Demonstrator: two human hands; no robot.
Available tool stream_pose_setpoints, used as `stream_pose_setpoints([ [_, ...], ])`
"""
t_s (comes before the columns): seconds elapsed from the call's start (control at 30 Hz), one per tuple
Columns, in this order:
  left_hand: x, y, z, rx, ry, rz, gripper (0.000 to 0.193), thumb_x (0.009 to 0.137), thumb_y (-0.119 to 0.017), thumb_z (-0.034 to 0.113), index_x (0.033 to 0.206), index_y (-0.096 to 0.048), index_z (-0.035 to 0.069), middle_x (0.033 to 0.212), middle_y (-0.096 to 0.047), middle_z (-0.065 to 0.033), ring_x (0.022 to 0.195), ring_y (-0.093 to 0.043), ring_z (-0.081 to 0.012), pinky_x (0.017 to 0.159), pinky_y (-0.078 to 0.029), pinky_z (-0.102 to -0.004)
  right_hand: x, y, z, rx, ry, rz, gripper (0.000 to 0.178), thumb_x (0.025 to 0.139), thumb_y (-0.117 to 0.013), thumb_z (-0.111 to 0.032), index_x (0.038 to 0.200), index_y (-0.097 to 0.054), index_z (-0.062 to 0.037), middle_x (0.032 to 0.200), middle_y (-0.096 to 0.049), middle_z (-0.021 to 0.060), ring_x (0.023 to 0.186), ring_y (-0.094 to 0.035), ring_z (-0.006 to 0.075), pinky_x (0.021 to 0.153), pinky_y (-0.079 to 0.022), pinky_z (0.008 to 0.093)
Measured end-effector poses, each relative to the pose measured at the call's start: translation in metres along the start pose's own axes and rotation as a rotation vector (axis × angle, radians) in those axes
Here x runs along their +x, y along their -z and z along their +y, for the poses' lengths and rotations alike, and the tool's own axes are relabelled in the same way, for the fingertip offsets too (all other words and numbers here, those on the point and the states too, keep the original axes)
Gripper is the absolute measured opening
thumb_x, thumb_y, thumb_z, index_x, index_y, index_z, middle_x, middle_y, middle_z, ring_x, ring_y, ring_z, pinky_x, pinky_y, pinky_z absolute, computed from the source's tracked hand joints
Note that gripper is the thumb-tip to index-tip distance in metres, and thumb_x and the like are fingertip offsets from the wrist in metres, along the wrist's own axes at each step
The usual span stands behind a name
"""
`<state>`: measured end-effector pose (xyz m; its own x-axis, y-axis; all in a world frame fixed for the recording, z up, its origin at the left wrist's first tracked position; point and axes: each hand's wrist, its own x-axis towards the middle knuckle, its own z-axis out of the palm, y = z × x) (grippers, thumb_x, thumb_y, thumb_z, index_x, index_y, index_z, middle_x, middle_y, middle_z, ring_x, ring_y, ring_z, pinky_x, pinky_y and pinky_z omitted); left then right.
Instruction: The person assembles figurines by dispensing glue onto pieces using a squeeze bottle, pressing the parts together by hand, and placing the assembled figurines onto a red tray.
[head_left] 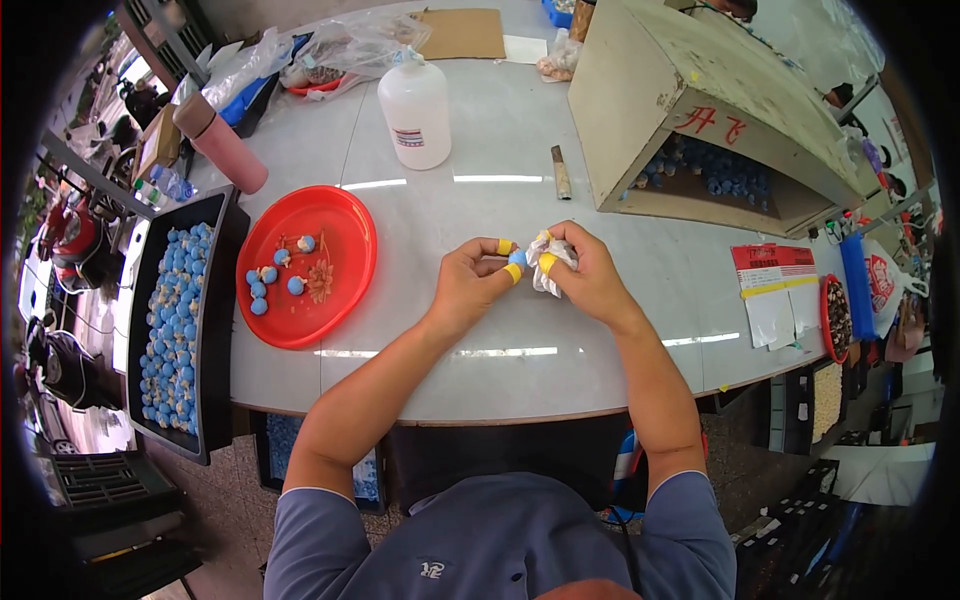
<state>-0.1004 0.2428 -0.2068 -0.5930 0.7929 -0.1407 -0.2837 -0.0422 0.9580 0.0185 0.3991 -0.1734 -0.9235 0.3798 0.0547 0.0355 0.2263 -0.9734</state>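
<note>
Over the middle of the table, my left hand pinches a small blue ball-shaped piece between thumb and fingertip. Close beside it, my right hand is closed on a crumpled white cloth, held up against or very near the ball. Yellow tape wraps several of my fingertips on both hands. Left of my hands lies a round red plate, on which several similar blue balls with pale bits rest. Whether cloth and ball touch is hard to tell.
A black tray full of blue balls stands at the left edge, with a pink flask behind it. A white plastic bottle stands beyond my hands. Right are a brush-like tool, an open-fronted box and paper sheets.
</note>
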Motion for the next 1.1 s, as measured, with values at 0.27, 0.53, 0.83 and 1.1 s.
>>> stream_pose_setpoints([
  [0.27,-0.004,-0.005,0.004,0.018,-0.016,-0.02,0.03,0.086,-0.066,0.0,0.114,-0.055,-0.006,0.104,-0.067,-0.0157,0.095,-0.066,-0.0155,0.083,-0.054,-0.0256,0.001,-0.009,0.001,-0.282,0.216,0.097,0.018,0.081,-0.061,0.001,0.098,-0.056,0.0008,0.088,-0.057,0.0066,0.076,-0.055,0.0135,0.067,-0.047,0.0276],
  [0.53,-0.005,-0.007,0.004,0.066,-0.02,-0.001,0.031,0.086,-0.068,0.001,0.113,-0.056,-0.007,0.104,-0.068,-0.0169,0.093,-0.067,-0.0153,0.08,-0.054,-0.0247,-0.001,-0.012,0.0,-0.361,0.219,0.106,0.021,0.074,-0.063,-0.003,0.092,-0.055,0.0025,0.089,-0.059,0.0149,0.078,-0.059,0.0318,0.068,-0.048,0.0385],
  [0.83,-0.002,-0.002,0.0,-0.032,-0.038,-0.005,0.029,0.087,-0.067,0.0,0.113,-0.056,-0.007,0.105,-0.068,-0.0154,0.093,-0.066,-0.0136,0.081,-0.052,-0.024,-0.002,-0.014,0.003,-0.344,0.249,0.156,0.019,0.073,-0.062,-0.001,0.09,-0.056,0.0023,0.086,-0.059,0.0123,0.074,-0.059,0.0241,0.067,-0.048,0.0333],
  [1.1,0.002,0.003,0.005,-0.179,-0.04,0.025,0.031,0.089,-0.065,0.002,0.117,-0.056,-0.005,0.115,-0.064,-0.0148,0.105,-0.064,-0.0202,0.091,-0.052,-0.0294,-0.003,-0.006,0.004,-0.318,0.215,0.176,0.019,0.074,-0.064,-0.002,0.092,-0.058,0.0015,0.089,-0.063,0.0127,0.075,-0.062,0.0237,0.067,-0.05,0.0337],
])
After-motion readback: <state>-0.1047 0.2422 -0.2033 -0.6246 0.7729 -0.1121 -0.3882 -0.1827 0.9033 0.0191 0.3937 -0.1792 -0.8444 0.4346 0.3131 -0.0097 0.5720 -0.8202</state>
